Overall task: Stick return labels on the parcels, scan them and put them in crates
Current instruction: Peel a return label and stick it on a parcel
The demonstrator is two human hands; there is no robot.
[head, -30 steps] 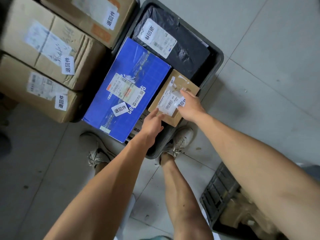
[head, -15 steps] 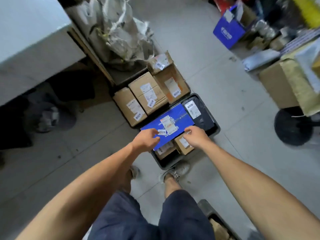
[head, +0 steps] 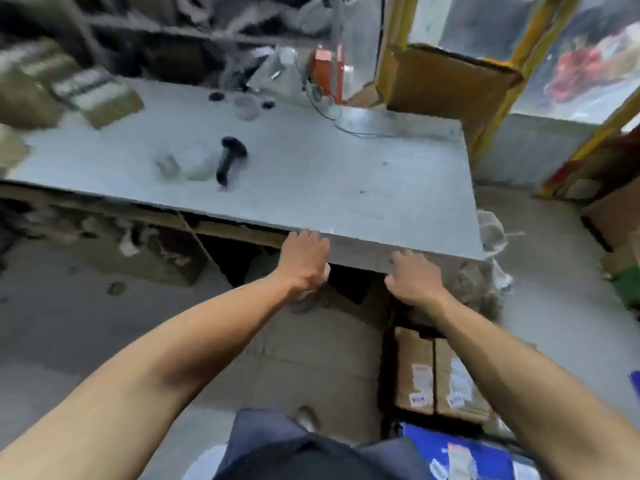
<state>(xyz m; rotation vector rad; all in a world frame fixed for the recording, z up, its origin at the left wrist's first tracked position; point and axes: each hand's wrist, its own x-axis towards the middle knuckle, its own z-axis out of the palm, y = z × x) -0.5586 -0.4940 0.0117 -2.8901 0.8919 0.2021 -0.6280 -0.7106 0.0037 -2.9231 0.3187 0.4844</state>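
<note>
My left hand and my right hand are raised side by side in front of the near edge of the grey table. Both hold nothing, and their fingers are loose. A black handheld scanner lies on the table top beside a blurred whitish object. Two brown labelled parcels stand on the floor at the lower right. The blue labelled box shows just below them. The whole view is motion-blurred.
Cardboard boxes are piled at the table's far left. Cables and an orange device sit at its back. A large brown carton and yellow framing stand to the right. Crumpled packaging lies under the table.
The view has swung up from the crate of parcels to the table. Both hands left the small brown parcel and blue box and now hover empty at the table edge.
</note>
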